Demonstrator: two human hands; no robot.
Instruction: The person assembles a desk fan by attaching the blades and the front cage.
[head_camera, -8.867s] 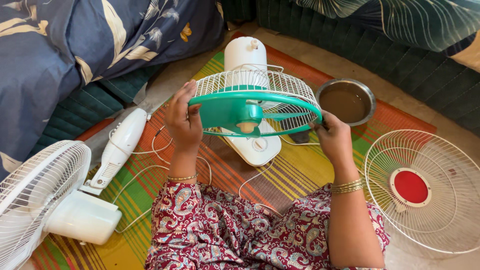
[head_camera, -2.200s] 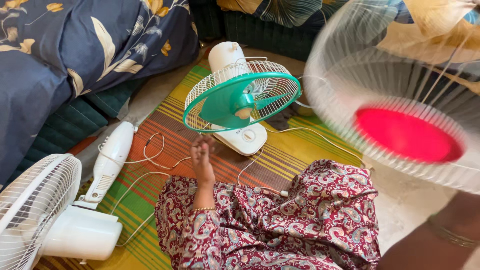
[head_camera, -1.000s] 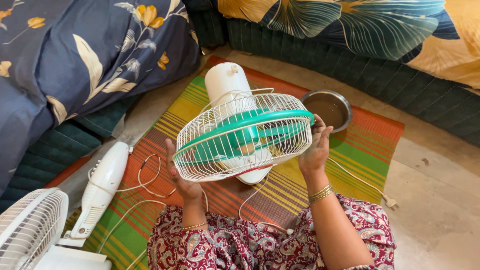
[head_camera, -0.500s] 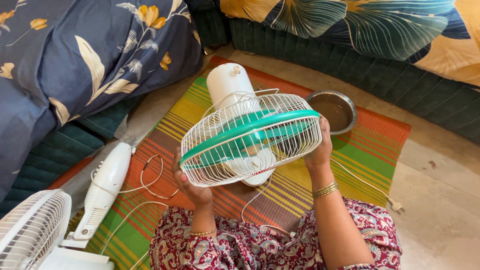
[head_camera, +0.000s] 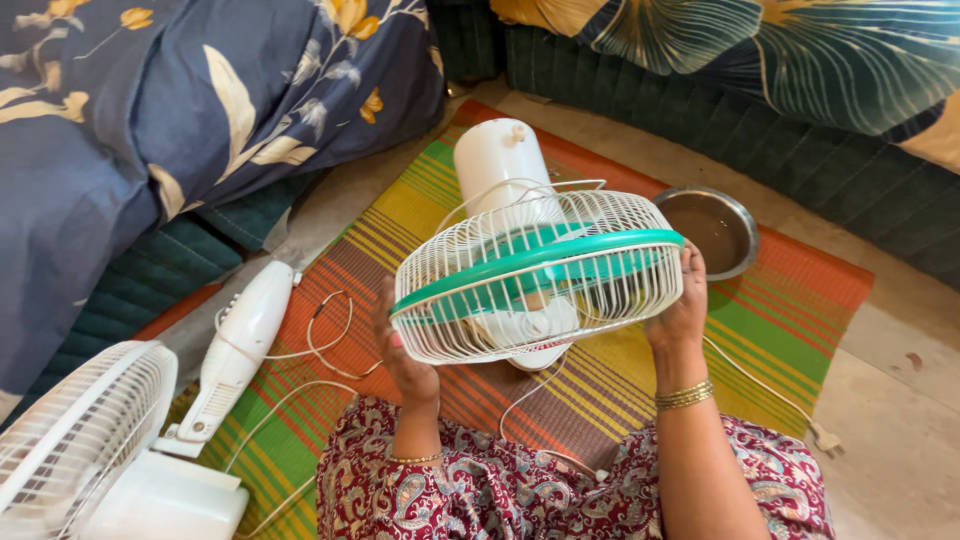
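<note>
I hold a small table fan's cage (head_camera: 540, 285) between both hands: white wire grilles joined by a teal rim, with teal blades inside. My left hand (head_camera: 405, 360) grips the cage's lower left edge. At the right edge, my right hand (head_camera: 682, 305) presses against the rim. The fan's white motor housing (head_camera: 497, 160) points away from me, and its white base (head_camera: 535, 335) shows under the cage. Its white cord (head_camera: 770, 390) runs off to the right across the mat to a plug.
A striped woven mat (head_camera: 770, 320) covers the floor. A steel bowl of brown water (head_camera: 712, 228) sits behind the fan. A second white fan (head_camera: 100, 450) lies at lower left, its stand (head_camera: 240, 340) and loose cord beside it. Floral bedding and green cushions border the area.
Earlier the fan had only its rear grille; my right hand brought over the red-centred front grille and set it on. Over the last second both hands keep holding the closed cage.
</note>
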